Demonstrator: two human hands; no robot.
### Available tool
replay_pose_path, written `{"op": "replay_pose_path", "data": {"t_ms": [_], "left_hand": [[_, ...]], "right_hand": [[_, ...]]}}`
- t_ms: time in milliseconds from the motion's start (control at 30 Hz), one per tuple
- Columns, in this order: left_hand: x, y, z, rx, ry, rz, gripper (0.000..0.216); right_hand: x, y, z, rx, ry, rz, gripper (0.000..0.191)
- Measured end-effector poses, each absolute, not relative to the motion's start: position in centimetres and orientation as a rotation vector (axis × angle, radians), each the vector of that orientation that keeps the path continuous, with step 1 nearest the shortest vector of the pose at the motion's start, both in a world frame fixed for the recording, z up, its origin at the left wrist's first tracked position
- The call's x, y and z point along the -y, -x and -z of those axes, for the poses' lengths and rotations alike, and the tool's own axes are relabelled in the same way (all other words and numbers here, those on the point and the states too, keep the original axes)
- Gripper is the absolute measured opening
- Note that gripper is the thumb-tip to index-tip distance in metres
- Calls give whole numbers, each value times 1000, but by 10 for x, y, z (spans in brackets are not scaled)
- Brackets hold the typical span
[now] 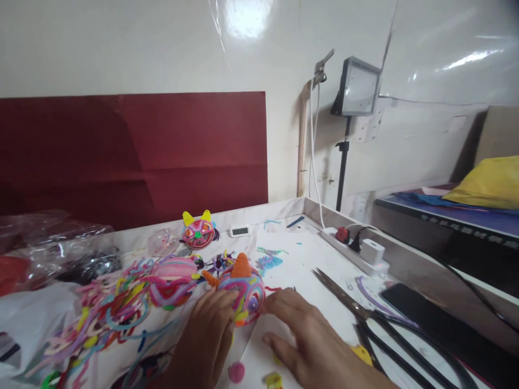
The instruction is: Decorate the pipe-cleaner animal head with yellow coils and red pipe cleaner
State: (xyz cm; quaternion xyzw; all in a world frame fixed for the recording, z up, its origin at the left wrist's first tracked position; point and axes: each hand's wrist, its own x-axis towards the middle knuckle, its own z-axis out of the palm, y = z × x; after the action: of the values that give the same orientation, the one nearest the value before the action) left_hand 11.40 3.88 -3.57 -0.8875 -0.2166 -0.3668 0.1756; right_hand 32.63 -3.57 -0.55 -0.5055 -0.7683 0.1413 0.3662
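A round figure wound from coloured pipe cleaners point(242, 289), with orange cone ears, sits on the white table point(308, 259). My left hand point(205, 337) rests flat against its left side, fingertips touching it. From the right, my right hand point(308, 340) lies on the table, fingertips at the figure's lower right. Neither hand closes around it. A second wound ball point(173, 280) lies just left of the figure, and a finished one with yellow ears point(198, 231) stands further back.
Loose pipe cleaners point(109, 310) are heaped at left beside plastic bags point(60, 248). Large scissors point(365, 313) and a dark phone point(421, 310) lie at right. A power strip with a white charger point(367, 253) runs along the table's raised edge. A small clock point(239, 230) stands at the back.
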Motion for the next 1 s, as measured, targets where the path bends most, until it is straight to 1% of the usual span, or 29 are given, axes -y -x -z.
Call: {"op": "replay_pose_path", "data": {"t_ms": [167,233,267,433,600,667,700,767,867,1000], "left_hand": [[-44,-115,38,583,2467,1046,25],[-45,-115,39,572,2461,1044,25],[-44,-115,39,575,2464,1045,26],[-42,-113,38,641,2519,1046,30],[-52,-112,50,649,2523,1044,35],[-60,-113,60,632,2506,1099,33],[-63,-115,65,591,2445,1191,31],[-68,-117,72,642,2440,1232,27],[-65,-117,74,695,2496,1194,26],[-54,-114,61,676,2551,1114,32]], "right_hand": [[9,-293,1,2021,1209,-246,18],[5,-290,2,2032,1223,-260,20],[4,-291,3,1982,1222,-334,19],[-3,-309,5,1454,1175,-915,8],[-11,-330,2,1201,1165,-1137,15],[-12,-336,0,1129,1144,-1189,22],[-13,-338,-1,1102,1133,-1208,27],[-15,-341,-2,1063,1116,-1233,34],[-19,-343,-2,1021,1103,-1255,30],[-25,-341,0,1001,1089,-1246,27]]}}
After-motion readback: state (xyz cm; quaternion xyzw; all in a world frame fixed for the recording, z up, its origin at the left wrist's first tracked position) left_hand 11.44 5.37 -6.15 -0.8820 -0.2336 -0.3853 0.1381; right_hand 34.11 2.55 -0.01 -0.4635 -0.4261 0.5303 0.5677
